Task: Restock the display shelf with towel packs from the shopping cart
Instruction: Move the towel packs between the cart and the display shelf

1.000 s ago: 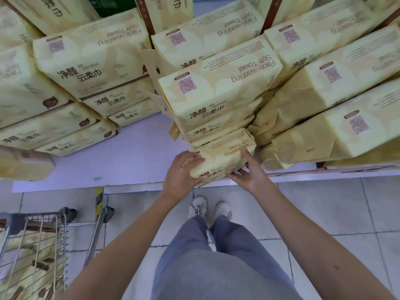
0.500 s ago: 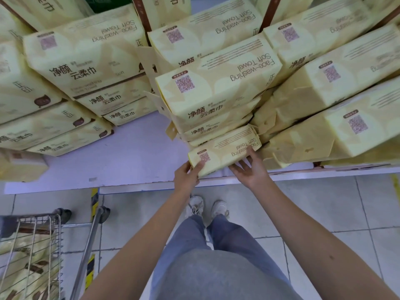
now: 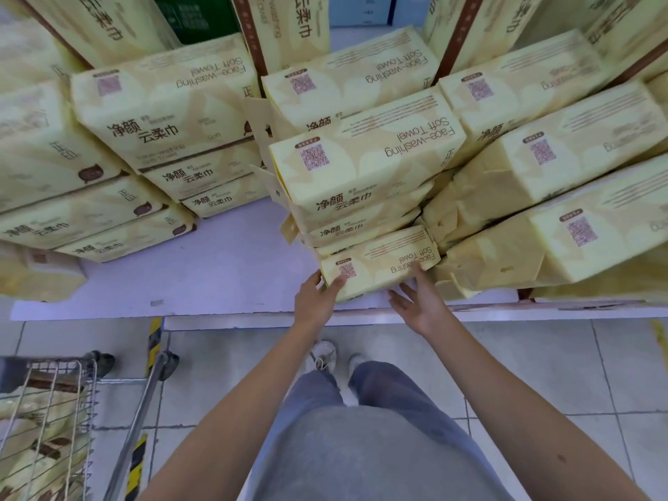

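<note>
While both hands bracket it, the towel pack (image 3: 379, 262) lies low at the foot of the middle stack (image 3: 365, 168).
It rests on the display shelf (image 3: 217, 276) close to the near edge, its long axis running left to right with the right end angled slightly farther in. The left hand (image 3: 314, 300) presses straight fingers and thumb against the near-left corner; the right hand (image 3: 419, 301) is spread flat, one fingertip on the right end. Neither hand closes round it. The pack lies just beyond both palms, so the remaining push goes away from the person. More packs wait in the shopping cart (image 3: 54, 410), near left.
</note>
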`<action>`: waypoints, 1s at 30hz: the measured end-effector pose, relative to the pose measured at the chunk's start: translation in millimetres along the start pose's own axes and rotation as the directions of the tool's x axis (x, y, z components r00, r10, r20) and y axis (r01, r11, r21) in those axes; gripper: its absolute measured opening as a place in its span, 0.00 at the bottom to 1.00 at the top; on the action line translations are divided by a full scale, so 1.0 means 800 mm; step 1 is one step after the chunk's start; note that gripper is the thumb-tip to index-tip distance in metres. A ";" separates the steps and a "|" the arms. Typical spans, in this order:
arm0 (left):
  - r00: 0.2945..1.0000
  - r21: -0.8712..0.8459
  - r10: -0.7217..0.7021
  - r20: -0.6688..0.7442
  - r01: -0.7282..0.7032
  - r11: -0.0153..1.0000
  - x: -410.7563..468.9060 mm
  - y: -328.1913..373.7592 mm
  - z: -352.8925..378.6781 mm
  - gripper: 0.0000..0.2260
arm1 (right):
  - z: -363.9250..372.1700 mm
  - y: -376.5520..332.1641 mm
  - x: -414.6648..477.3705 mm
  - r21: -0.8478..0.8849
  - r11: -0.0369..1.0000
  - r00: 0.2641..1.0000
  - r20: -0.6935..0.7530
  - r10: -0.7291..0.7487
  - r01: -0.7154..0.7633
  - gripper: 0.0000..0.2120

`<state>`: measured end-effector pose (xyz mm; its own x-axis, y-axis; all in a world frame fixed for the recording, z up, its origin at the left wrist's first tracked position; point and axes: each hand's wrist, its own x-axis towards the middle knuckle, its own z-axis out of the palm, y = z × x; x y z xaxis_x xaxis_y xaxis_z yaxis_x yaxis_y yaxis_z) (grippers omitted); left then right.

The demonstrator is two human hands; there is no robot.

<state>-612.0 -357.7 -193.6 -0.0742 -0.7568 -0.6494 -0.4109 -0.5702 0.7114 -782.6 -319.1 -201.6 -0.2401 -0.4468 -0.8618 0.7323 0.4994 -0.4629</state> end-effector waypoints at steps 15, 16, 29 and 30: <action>0.940 -0.358 -0.159 -0.303 0.042 0.933 -0.178 -0.083 0.011 0.18 | -0.005 0.027 -0.095 -0.812 0.318 0.841 0.535 0.073 0.489 0.21; 0.924 -0.405 -0.191 -0.333 0.043 0.913 -0.194 -0.093 0.015 0.18 | -0.009 0.031 -0.099 -0.812 0.291 0.828 0.551 0.099 0.506 0.21; 0.566 -0.823 -0.630 -0.531 -0.167 0.543 -0.374 -0.220 0.062 0.15 | 0.013 0.166 -0.171 -0.648 -0.175 0.614 0.550 0.566 0.742 0.21; 0.543 -0.835 -0.654 -0.526 -0.187 0.517 -0.382 -0.228 0.061 0.15 | 0.021 0.182 -0.178 -0.623 -0.188 0.594 0.545 0.592 0.759 0.22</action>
<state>-558.5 -6.7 -137.8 0.7069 -0.2060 -0.6766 0.5606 -0.4201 0.7136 -631.0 -195.4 -143.1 0.6379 -0.3743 -0.6731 -0.7172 0.0299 -0.6963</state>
